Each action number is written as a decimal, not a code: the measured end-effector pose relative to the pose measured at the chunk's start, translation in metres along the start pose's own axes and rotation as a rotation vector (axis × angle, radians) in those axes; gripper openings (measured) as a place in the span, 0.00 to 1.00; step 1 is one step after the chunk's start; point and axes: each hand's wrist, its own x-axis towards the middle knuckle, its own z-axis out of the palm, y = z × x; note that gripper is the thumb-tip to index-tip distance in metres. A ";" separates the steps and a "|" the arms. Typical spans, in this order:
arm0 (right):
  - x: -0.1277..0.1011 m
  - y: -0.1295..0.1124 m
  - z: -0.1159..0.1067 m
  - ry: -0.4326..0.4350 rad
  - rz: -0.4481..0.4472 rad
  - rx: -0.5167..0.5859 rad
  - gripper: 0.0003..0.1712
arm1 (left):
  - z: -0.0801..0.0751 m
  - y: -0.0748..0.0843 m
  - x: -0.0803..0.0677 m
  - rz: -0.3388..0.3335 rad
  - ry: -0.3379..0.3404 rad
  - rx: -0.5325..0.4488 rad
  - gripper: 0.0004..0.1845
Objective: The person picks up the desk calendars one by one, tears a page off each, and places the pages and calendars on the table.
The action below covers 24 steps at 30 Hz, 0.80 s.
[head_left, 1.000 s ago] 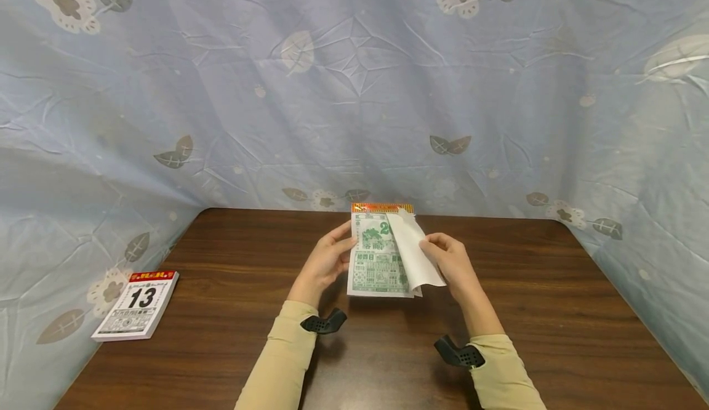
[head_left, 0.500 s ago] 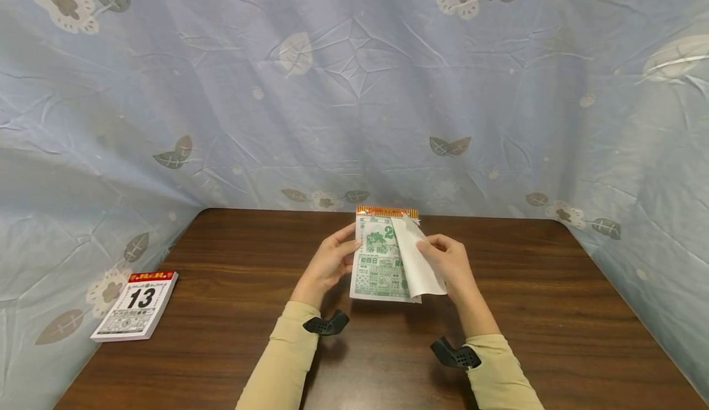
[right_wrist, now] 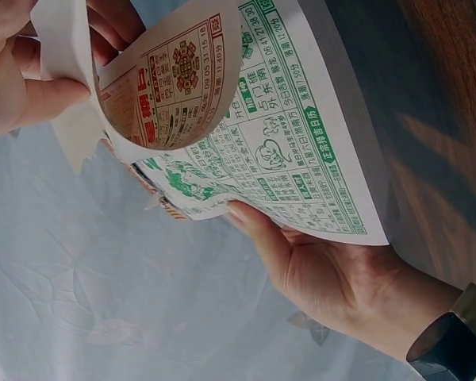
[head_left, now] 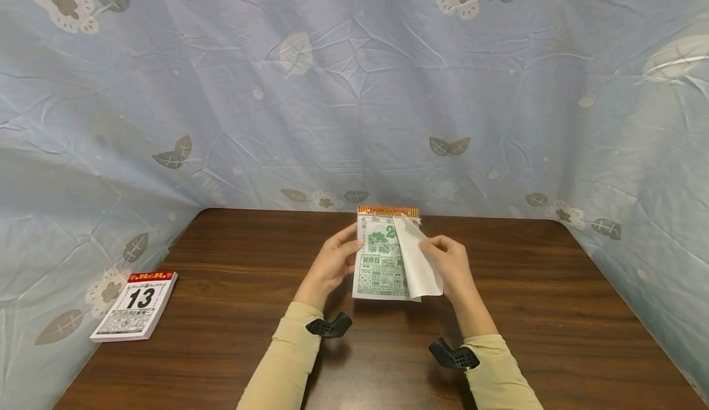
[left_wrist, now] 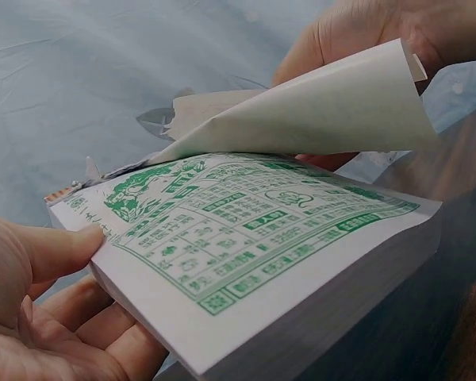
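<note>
The left hand (head_left: 331, 263) grips the left edge of a thick calendar pad (head_left: 379, 262), thumb on top, fingers curled beneath. The right hand (head_left: 451, 261) pinches its curled top page (head_left: 418, 261) above the tabletop (head_left: 232, 311).

The thick white tear-off calendar pad (head_left: 382, 262) is printed in green, with a red-and-gold band along its top. Its lifted thin paper sheet (head_left: 418, 259) is plain white behind and red-printed in front. Well left of that pad, a second white calendar block (head_left: 135, 305) shows a black 13 under a red header. The dark brown wood-grain surface (head_left: 554, 311) carries both. Behind hangs a pale blue cloth (head_left: 354, 90) with grey leaves and cream flowers. The sleeves (head_left: 279, 367) are beige.
</note>
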 end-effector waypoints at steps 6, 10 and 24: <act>-0.002 -0.001 -0.002 -0.003 0.018 0.031 0.10 | 0.001 -0.001 0.001 -0.001 0.022 -0.009 0.26; -0.003 -0.001 -0.003 0.006 0.014 0.056 0.10 | 0.000 -0.001 0.001 -0.003 0.042 -0.023 0.26; -0.002 -0.001 -0.002 -0.029 0.017 0.078 0.11 | -0.002 0.000 0.001 -0.002 0.038 -0.019 0.27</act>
